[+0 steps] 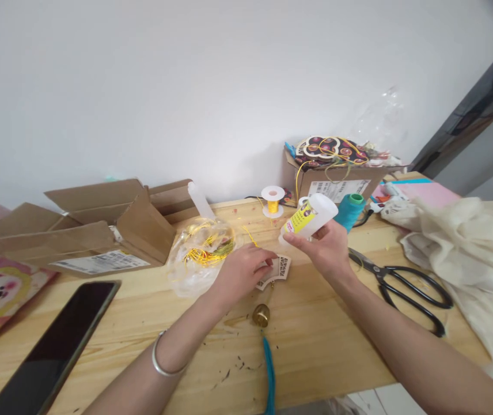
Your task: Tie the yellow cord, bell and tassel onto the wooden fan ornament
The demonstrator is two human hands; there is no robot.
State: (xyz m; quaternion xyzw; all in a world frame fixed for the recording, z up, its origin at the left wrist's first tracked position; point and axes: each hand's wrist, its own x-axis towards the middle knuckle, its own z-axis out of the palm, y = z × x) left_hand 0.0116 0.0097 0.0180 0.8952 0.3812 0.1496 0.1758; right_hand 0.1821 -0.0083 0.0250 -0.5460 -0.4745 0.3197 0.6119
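My right hand [328, 248] is wrapped round a white bottle [311, 218] with a yellow label, tilted with its narrower end down to the left. My left hand [244, 268] rests over a pale fan-shaped openwork piece [281, 268], fingers bent against its left part; whether they grip it is hidden. A small brass bell [261, 315] lies below the piece, and a teal tassel [268, 369] runs from it toward the table's front edge. Left of my left hand sits a clear plastic bag [181, 276] with yellow cords [203, 255].
Black-handled scissors [385, 274] and cream cloth [484, 253] lie right. A yellow thread spool [273, 203] and teal thread cone [350, 211] stand behind. An open cardboard box [147, 225] and phone [56, 346] are left; a filled box [307, 180] is at back right.
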